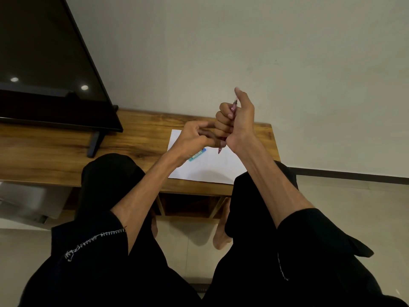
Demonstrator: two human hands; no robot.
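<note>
My right hand [240, 125] is raised above the table and grips a pink pen [234, 106] upright in its fist, thumb sticking up. The pen's tip pokes out below the fist. My left hand [192, 138] is right beside it with curled fingers, and its fingertips pinch the pen's lower end. Under both hands a white sheet of paper [212, 169] lies on the low wooden table [66, 156]. A small teal and blue tube-like item [197, 155] rests on the sheet, partly hidden by my left wrist.
A large black television [44, 74] stands on the table's left half, its foot [94, 144] reaching towards the front edge. A plain wall rises behind. My knees in black cloth press against the table's front, with bare feet on the tiled floor below.
</note>
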